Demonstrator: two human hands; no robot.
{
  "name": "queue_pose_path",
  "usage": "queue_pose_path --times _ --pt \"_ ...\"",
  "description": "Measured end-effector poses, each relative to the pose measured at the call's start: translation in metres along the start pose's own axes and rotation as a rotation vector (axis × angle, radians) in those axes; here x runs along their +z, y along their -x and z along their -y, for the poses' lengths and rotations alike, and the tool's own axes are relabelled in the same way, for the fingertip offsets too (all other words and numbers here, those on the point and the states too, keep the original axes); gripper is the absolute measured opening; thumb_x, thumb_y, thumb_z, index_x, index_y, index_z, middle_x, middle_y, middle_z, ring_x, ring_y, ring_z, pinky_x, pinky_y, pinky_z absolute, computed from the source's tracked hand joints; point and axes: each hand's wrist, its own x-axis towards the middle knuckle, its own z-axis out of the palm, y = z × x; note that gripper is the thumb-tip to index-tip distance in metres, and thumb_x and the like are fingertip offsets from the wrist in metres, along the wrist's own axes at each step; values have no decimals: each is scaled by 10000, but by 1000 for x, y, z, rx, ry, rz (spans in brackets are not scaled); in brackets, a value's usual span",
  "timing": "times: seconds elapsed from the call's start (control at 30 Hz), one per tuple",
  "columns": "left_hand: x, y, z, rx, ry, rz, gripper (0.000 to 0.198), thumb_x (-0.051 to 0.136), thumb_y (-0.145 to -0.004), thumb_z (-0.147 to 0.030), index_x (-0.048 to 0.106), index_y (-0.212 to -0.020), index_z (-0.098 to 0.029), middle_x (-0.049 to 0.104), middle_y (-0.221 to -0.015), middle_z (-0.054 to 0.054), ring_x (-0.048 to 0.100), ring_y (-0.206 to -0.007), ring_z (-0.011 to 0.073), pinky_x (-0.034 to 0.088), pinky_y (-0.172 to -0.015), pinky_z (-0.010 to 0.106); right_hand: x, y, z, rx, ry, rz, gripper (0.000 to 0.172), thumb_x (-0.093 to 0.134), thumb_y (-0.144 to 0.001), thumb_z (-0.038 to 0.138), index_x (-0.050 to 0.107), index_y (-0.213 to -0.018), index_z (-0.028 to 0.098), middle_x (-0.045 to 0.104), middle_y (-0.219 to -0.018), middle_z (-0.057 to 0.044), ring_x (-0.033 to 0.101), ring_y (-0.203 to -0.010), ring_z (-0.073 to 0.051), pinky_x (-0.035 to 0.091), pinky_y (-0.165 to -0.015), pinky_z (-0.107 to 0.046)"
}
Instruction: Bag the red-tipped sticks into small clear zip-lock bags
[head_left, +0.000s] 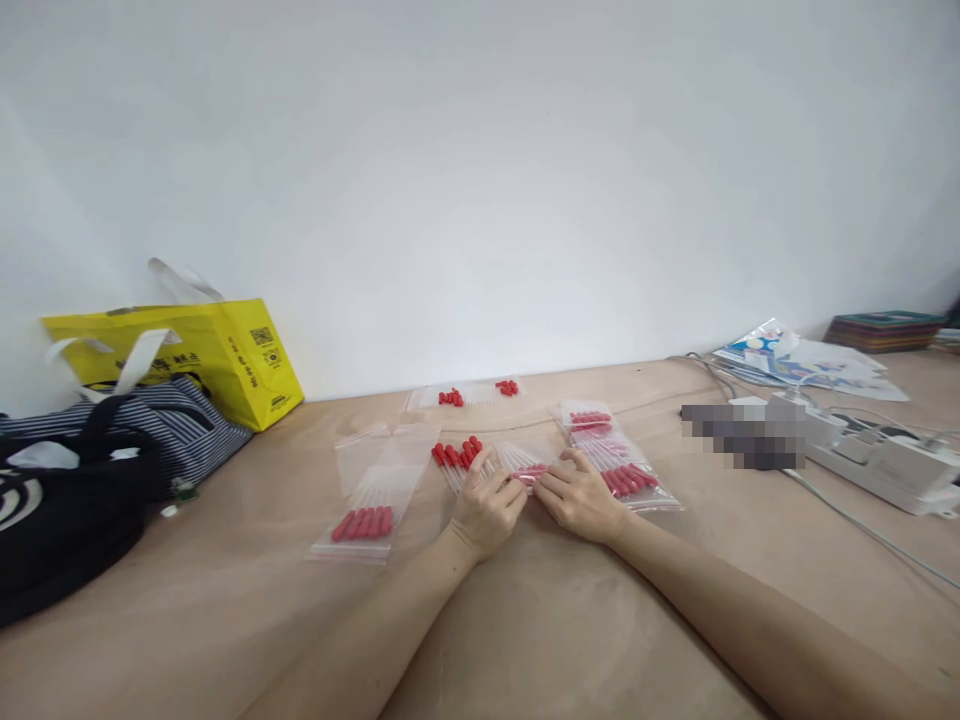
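Note:
Both my hands rest together at the middle of a tan table (525, 620). My left hand (487, 510) and my right hand (581, 497) pinch a small clear plastic bag of red-capped droppers (526, 470) between their fingertips, fingers curled. Loose red-bulbed droppers (459, 457) lie just left of my left hand. A filled clear bag of droppers (367, 510) lies further left. A stack of filled bags (615, 455) sits right beside my right hand. One more bag with red bulbs (469, 393) lies by the wall.
A yellow tote bag (225, 355), a striped bag (180, 425) and a black bag (60, 510) stand at the left. A white power strip (877, 455) with cables, printed plastic sheets (810, 360) and stacked dark books (885, 330) are at the right. A white wall runs behind.

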Motion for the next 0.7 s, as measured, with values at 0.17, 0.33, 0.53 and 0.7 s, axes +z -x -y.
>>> queue_pose_path --times 0.17,0.33,0.53,0.7 --pt "1 2 1 -17 23 -8 369 317 -871 -37 581 -643 -156 591 -588 -14 550 -603 120 261 -944 469 -7 15 -13 43 43 68 292 377 -828 88 523 -591 174 514 -540 13 403 -560 -115 261 -809 -342" --pt "-1 2 3 -38 28 -29 341 342 -882 -58 595 -675 -153 596 -585 -7 563 -620 132 278 -926 468 -15 22 -22 68 26 107 285 381 -822 91 533 -600 185 525 -547 15 414 -568 -116 250 -814 -347" --pt "3 0 1 -25 35 -49 220 434 -871 -89 601 -751 -165 621 -646 -20 572 -684 148 257 -937 481 -16 14 -14 129 -80 64 226 418 -796 99 559 -639 179 531 -549 16 425 -583 -112 246 -815 -332" --pt "12 0 -3 27 48 -59 224 440 -867 -80 592 -723 -159 611 -629 -21 554 -639 130 263 -944 461 -13 9 -4 152 -167 42 188 431 -784 113 578 -685 174 541 -568 13 425 -593 -112 242 -807 -326"
